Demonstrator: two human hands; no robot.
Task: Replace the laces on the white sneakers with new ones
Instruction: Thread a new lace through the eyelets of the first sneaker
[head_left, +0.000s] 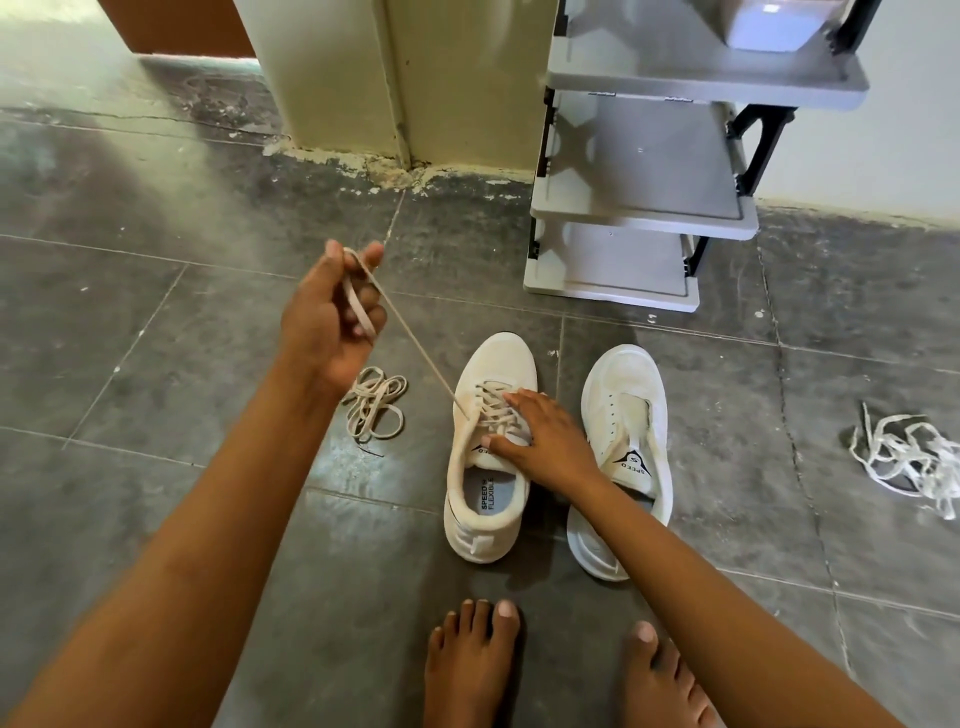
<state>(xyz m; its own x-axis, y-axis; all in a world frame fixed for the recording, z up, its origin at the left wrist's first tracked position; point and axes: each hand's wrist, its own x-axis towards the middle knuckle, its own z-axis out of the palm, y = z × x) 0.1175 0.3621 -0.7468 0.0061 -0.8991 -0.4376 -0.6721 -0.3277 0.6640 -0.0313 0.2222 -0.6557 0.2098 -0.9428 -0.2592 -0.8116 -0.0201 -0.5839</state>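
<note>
My left hand (332, 317) clenches the beige lace (431, 364), drawn taut from the laced sneaker (498, 364) below and right of it. My right hand (545, 441) presses flat on that sneaker. Recommended: pull steadily in line with the eyelet, with the shoe pinned.

The left sneaker (493, 364) and right sneaker (623, 384) stand side by side on the floor (208, 338). Coiled lace (375, 405): just left of them. Lace pile (906, 462): well apart to the right. Shelf rack (639, 208) behind; feet (467, 660) in front. The right hand (540, 441) rests on the left sneaker; the left hand (322, 332), above-left, holds its lace (360, 310).
</note>
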